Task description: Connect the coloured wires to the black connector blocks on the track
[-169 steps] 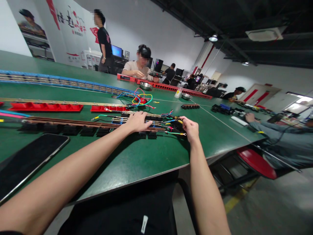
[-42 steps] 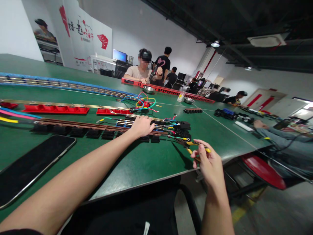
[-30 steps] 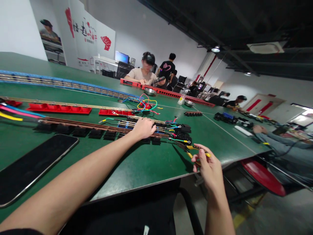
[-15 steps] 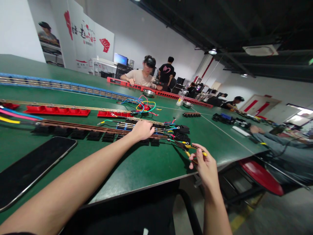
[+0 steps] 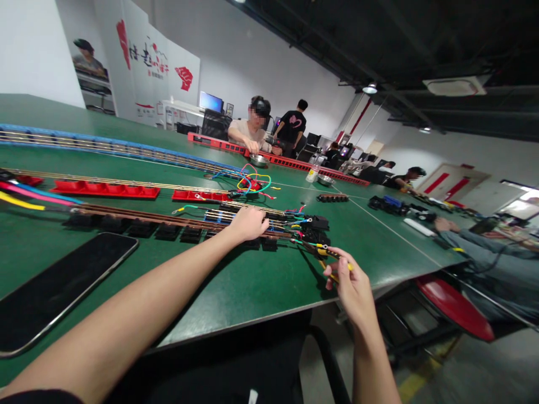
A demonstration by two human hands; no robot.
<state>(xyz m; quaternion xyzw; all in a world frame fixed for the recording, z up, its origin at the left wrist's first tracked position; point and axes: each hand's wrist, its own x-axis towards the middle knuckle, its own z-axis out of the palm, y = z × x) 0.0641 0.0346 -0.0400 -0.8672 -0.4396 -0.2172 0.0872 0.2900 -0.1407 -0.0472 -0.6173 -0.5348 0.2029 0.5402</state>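
Note:
My left hand [image 5: 249, 223] rests with curled fingers over the long brown rail [image 5: 147, 215], near its right end. Its fingertips are partly hidden. Beside the rail, short blue rail sections [image 5: 214, 215] carry metal strips. In my right hand [image 5: 351, 283] are pliers with yellow and black handles [image 5: 332, 255], the handles spread apart. The dark jaws lie at the rail's right end, by coloured wires; I cannot tell what is between them. A green wire [image 5: 309, 243] with a ring terminal runs just above the pliers. Black end pieces [image 5: 316, 223] sit beyond.
A phone [image 5: 67, 286] lies at the left on the green table [image 5: 236, 297]. Red rail pieces [image 5: 107, 189] and a long blue rail [image 5: 105, 148] stretch behind. Across the table a person [image 5: 248, 132] sits by a metal bowl [image 5: 258, 161]. Another person's arm [image 5: 471, 244] rests at the right.
The person across has moved a hand to the metal bowl. My left hand stays on the rail, and my right hand still holds the pliers, hardly moved. The view has shifted slightly.

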